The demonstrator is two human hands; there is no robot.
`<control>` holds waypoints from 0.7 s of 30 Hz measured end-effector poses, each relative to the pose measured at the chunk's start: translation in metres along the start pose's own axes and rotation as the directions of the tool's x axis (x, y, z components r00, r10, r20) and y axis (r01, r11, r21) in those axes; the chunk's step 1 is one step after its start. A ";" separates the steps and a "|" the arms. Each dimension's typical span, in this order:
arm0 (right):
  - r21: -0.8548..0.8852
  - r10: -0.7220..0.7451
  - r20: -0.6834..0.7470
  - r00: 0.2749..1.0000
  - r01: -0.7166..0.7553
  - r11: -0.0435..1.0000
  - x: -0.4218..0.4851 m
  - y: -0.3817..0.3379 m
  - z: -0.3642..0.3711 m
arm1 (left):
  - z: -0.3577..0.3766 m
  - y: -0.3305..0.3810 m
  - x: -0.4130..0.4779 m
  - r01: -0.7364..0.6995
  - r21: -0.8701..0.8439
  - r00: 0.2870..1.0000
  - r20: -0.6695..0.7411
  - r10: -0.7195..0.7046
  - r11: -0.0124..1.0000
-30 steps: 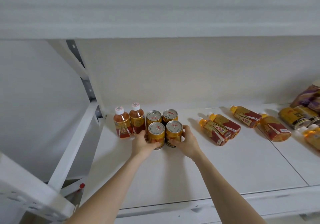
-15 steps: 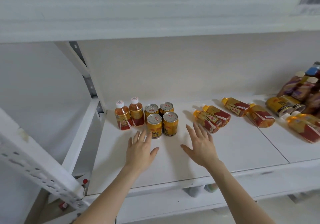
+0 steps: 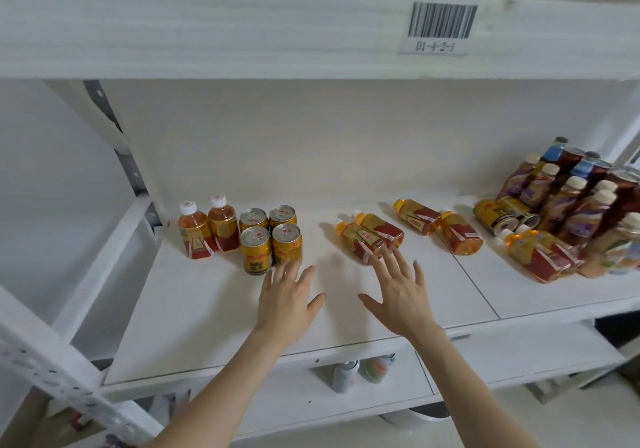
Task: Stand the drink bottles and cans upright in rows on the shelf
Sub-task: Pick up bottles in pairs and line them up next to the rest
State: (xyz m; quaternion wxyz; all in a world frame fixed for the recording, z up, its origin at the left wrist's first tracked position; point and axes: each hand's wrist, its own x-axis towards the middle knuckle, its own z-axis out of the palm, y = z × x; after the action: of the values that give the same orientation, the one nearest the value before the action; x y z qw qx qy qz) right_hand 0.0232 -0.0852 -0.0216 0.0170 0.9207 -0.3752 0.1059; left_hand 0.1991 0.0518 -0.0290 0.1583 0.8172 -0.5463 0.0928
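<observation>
White shelf [image 3: 214, 312], gold cans [image 3: 270, 240] with red marks and silver tops, amber bottles [image 3: 207, 229] with red-gold labels and white caps, black-striped barcode label [image 3: 440, 27], purple-labelled bottles [image 3: 585, 212]

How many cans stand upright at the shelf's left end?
4, in a square block right of the upright bottles: back-left can, back-right can, front-left can, front-right can. None seem hidden.
</observation>
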 end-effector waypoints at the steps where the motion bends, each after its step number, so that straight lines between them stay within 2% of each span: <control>1: 0.001 -0.007 0.007 1.000 0.007 1.000 0.000 0.009 -0.001 | 0.003 0.010 0.002 0.010 -0.007 1.000 -0.005 -0.010 1.000; 9: 0.038 -0.045 0.059 0.997 0.043 0.998 -0.011 0.085 -0.010 | 0.024 0.085 0.018 0.082 -0.029 0.997 0.010 -0.082 0.996; 16: 0.069 0.081 0.001 0.997 -0.081 0.994 -0.013 0.152 -0.015 | 0.033 0.138 0.041 -0.012 -0.064 1.000 -0.001 0.012 0.998; 21: 0.086 0.114 -0.001 0.993 -0.114 0.990 0.001 0.199 -0.023 | 0.039 0.172 0.064 -0.007 -0.087 1.000 0.005 0.007 0.996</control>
State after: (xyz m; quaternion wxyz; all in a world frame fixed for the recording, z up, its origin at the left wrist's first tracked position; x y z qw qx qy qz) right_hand -0.1186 -0.2260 -0.0087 -0.0276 0.8973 -0.4224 0.1252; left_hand 0.0643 -0.0780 -0.0174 0.1919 0.8078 -0.5532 0.0676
